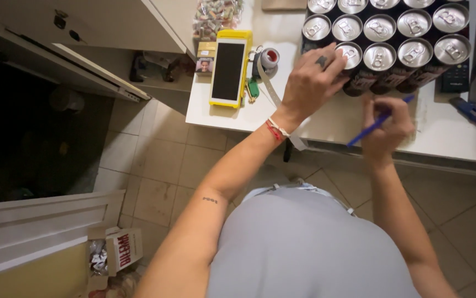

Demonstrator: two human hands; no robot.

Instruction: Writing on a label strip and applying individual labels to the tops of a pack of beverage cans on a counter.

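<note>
Left hand (311,77) is resting fingers spread, gripping nothing, on the front-row cans (384,38) at upper right, while right hand (386,129) is pinching a blue pen (378,122) just below them.

The left hand (311,77) hides one can (350,55); the right hand (386,131) is blurred.

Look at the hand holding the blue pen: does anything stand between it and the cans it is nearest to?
Nothing visible does. The right hand with the blue pen sits just below the front row of cans; the left hand rests on a can beside it.
</note>
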